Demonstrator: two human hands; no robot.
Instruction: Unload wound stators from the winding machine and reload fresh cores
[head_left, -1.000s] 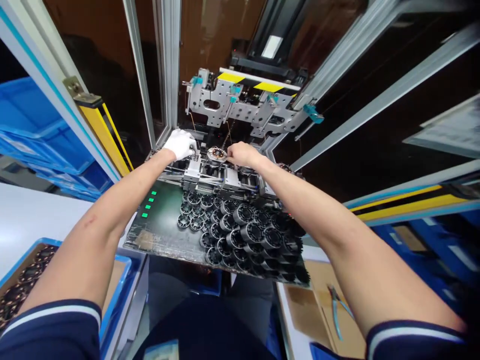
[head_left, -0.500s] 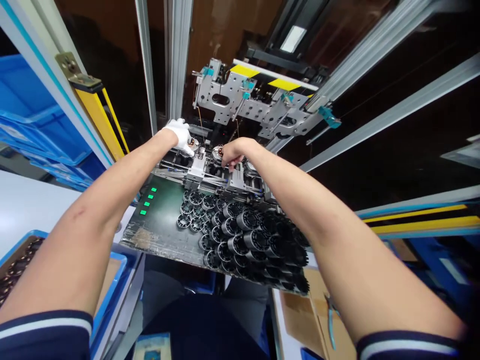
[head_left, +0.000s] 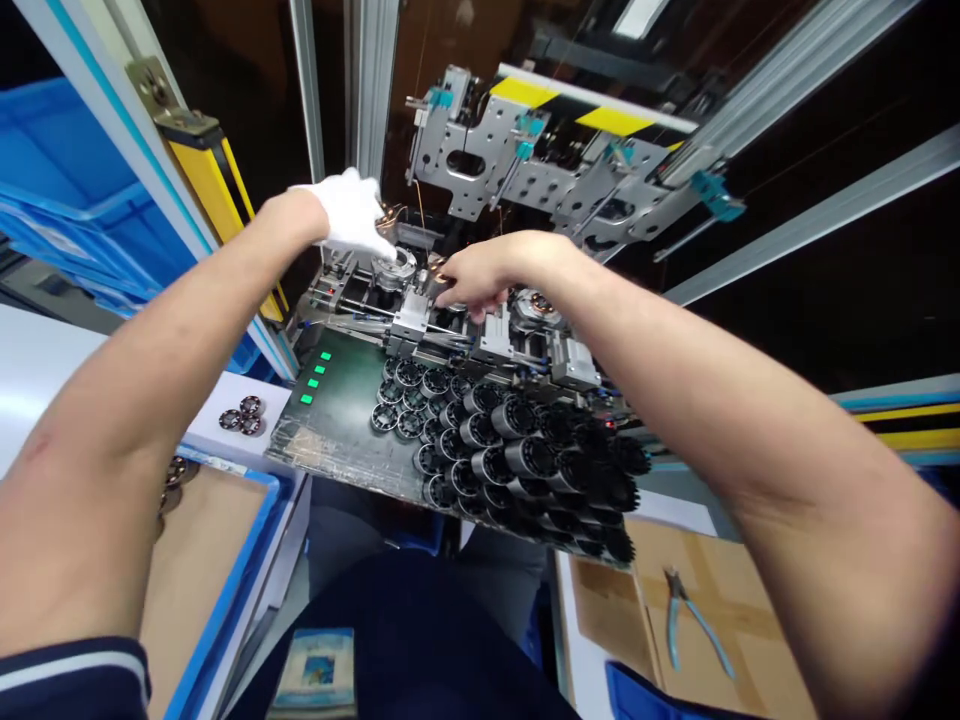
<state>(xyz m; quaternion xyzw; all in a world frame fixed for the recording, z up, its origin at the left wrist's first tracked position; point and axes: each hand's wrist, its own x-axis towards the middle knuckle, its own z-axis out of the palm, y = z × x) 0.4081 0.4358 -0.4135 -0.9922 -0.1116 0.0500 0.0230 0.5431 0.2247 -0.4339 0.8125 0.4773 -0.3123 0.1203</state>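
Note:
In a white glove, my left hand (head_left: 349, 215) is curled round a copper-wound stator (head_left: 388, 214), mostly hidden by the fingers. Just below it is a round metal holder (head_left: 394, 268) on the winding machine. My bare right hand (head_left: 480, 275) has its fingers closed at another copper-wound stator (head_left: 436, 267), only partly visible beside the fingertips. Thin copper wire (head_left: 421, 215) runs down from the machine's upper plate towards the hands. Further right, under my forearm, a wound stator (head_left: 537, 304) sits in its holder.
Stacks of black-and-silver stator cores (head_left: 480, 430) cover much of the green bench plate (head_left: 345, 395). The perforated metal head (head_left: 517, 165) hangs above. Three wound stators (head_left: 244, 415) lie at left near a blue tray (head_left: 255, 510). Pliers (head_left: 694, 620) rest on cardboard at right.
My left hand has risen leftward off its holder with the stator. My right hand has lifted slightly, its stator now raised beside the fingertips. The camera view has shifted.

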